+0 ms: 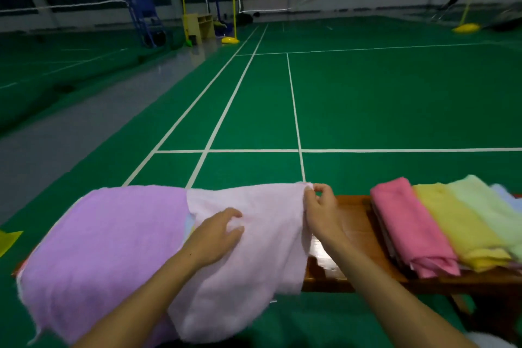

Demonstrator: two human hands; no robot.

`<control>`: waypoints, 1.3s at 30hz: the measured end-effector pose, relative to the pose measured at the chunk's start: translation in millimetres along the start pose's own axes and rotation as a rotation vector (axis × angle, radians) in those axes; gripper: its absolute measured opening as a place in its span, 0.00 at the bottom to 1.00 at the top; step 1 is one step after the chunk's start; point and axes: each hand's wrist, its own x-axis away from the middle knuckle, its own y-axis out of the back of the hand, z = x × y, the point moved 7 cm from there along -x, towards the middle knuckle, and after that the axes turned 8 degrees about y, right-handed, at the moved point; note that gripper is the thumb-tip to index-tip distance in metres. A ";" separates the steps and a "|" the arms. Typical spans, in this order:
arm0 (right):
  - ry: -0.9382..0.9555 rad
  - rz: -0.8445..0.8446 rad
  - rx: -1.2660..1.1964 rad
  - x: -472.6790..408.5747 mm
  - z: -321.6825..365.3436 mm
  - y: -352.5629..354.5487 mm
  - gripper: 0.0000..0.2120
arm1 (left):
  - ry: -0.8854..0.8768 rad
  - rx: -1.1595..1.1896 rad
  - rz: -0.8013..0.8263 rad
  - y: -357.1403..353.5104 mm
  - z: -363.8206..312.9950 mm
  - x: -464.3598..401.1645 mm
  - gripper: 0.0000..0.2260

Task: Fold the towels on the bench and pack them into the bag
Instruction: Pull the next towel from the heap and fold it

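1. Broadly, the bench (353, 237) carries a lilac towel (107, 243) at left and folded towels (440, 226) at right.
2. Between them the pink towel (254, 248) lies spread: soft, light, limp, so best held by its corners.
3. Left hand (217, 234) presses it, fingers loose.
4. Right hand (322, 209) pinches its far corner.
5. No bag shows.

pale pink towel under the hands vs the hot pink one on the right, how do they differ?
The pale pink towel is spread open and hangs over the bench's front edge; the hot pink towel is folded into a narrow stack lying wholly on the bench. The left hand rests on the pale one and the right hand pinches its far corner; nothing touches the hot pink one. Both lie on the same bench.
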 end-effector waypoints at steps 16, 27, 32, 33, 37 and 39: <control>-0.104 0.105 0.333 -15.0 -115.7 97.5 0.14 | 0.200 -0.207 -0.190 -37.9 26.6 -52.3 0.24; -0.123 0.338 0.168 3.8 -89.4 93.0 0.11 | 0.256 0.452 0.113 -18.9 29.1 -38.7 0.17; -0.113 0.210 0.014 3.0 -69.5 103.2 0.09 | 0.197 0.484 0.085 7.0 23.5 -31.6 0.08; -0.123 0.194 -0.031 3.4 -63.6 105.2 0.08 | 0.189 0.515 0.062 14.6 21.8 -30.4 0.11; -0.014 0.158 -0.069 -2.1 -34.2 116.4 0.10 | 0.133 0.638 -0.037 46.0 4.8 -26.8 0.10; 0.026 0.124 -0.107 -6.4 -20.1 121.1 0.11 | 0.106 0.695 -0.064 60.9 -5.5 -24.8 0.10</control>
